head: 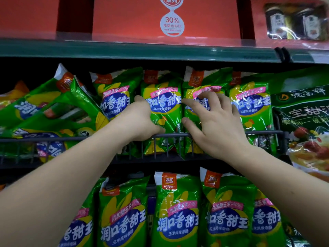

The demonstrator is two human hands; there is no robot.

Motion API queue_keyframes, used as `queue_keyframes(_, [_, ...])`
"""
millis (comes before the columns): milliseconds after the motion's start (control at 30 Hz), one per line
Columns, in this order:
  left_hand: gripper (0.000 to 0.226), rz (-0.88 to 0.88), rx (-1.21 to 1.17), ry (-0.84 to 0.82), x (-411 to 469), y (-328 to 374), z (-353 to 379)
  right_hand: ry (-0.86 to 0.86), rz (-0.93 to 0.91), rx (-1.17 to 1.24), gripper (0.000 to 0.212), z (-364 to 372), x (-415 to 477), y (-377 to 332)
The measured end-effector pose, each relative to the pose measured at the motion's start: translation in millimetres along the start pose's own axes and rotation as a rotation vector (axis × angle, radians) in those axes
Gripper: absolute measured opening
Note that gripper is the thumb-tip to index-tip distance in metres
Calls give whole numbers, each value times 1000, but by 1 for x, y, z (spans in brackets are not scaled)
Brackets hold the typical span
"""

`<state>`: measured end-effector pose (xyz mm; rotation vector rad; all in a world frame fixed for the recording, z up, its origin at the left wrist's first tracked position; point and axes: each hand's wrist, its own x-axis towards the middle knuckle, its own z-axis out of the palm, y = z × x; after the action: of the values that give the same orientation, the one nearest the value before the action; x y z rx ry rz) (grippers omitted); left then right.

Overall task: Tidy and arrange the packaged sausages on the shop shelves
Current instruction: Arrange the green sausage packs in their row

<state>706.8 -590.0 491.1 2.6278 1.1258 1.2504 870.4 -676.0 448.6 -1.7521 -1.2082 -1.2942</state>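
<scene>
Where the hands meet: at the sausage packs standing behind the rail of the middle shelf.
Left hand: its grip holds the centre pack by the left edge, fingers curled behind it, thumb on the front just above the rail.
Right hand: grip wide, fingers spread and bent, tips pressing the front of the next pack to the right; the thumb lies by the seam between the two packs.
Row: four green packs upright, side by side, touching.
Fallen packs: to the left, tilted and overlapping, leaning on the rail.
Lower packs: the same kind, upright in a row on the shelf beneath.
Above: red boxes.
Far right: a dark green bag, just beside the row.
</scene>
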Motion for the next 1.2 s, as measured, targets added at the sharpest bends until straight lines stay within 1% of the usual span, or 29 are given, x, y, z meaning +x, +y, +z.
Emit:
queue_keyframes(133, [91,2,76,43,1,0,3,-42,-37,-42,59,4,-2,-3])
queue_keyframes(267, [76,29,84,85,1,-2,5,-75,-48,-60,64,2,-3,-2])
queue_keyframes(333, [74,63,68,105,1,-4,6,-77,-48,-53,65,1,-3,-1])
queue_keyframes(367, [78,78,58,118,0,-4,7,-77,-47,-49,65,1,-4,-1])
queue_keyframes(467, [104,114,38,170,-6,-5,9,-81,-42,-45,64,2,-5,-1])
queue_keyframes(500, [105,137,38,204,-8,-5,11,-83,-40,-45,63,2,-5,-1])
queue_keyframes(533, [98,172,35,245,-11,-6,12,-84,-39,-42,63,2,-5,-1])
queue_keyframes(600, [74,243,14,330,-16,-9,13,-80,-36,-34,61,3,-6,-2])
queue_keyframes(633, [65,275,3,371,-19,-11,13,-77,-35,-28,60,3,-6,-3])
queue_keyframes(767, [52,373,-52,512,-27,-18,12,-70,-24,7,57,4,-9,-3])
queue_keyframes(867, [37,398,-63,585,-28,-25,10,-84,-21,34,56,4,-10,-2])
queue_keyframes(1000, [33,362,-33,610,-29,-37,13,-70,-35,60,55,6,-11,-1])
queue_keyframes(1200, [22,381,5,642,-45,-47,13,27,-23,94,52,4,-12,-3])
